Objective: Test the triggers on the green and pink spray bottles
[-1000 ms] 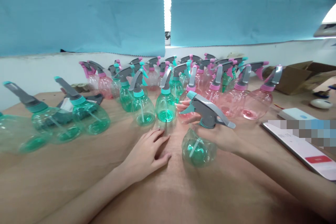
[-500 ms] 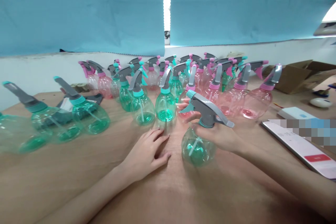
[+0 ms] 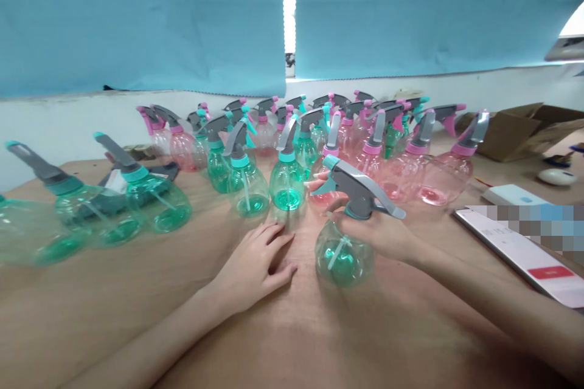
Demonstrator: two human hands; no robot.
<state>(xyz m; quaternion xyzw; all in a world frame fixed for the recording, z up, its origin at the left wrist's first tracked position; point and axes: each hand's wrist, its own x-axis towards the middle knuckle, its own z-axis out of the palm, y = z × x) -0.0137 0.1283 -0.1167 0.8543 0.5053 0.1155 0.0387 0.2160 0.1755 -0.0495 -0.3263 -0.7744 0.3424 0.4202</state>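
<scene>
The bottle (image 3: 340, 264) hasn't budged: my right hand (image 3: 385, 234) still curls round its neck; my left hand (image 3: 253, 261), empty, loosely spread, lies left of it.

The table (image 3: 292, 340) fills the near part. On it, near the middle, lies the left hand (image 3: 250, 264). To its right, the right hand (image 3: 378, 234) is around the neck of a spray bottle (image 3: 342, 261). A big bunch of bottles (image 3: 287, 185) stands on the table, farther away than the left hand. Three more bottles (image 3: 157, 209) sit in a row on the left side. On the right, a phone (image 3: 515, 255) lies near, with a mouse (image 3: 557, 177) beyond it. A box (image 3: 511, 137) sits far right, beside the bunch. Behind everything, two cloths (image 3: 137, 18) hang side by side, with a gap between them.
</scene>
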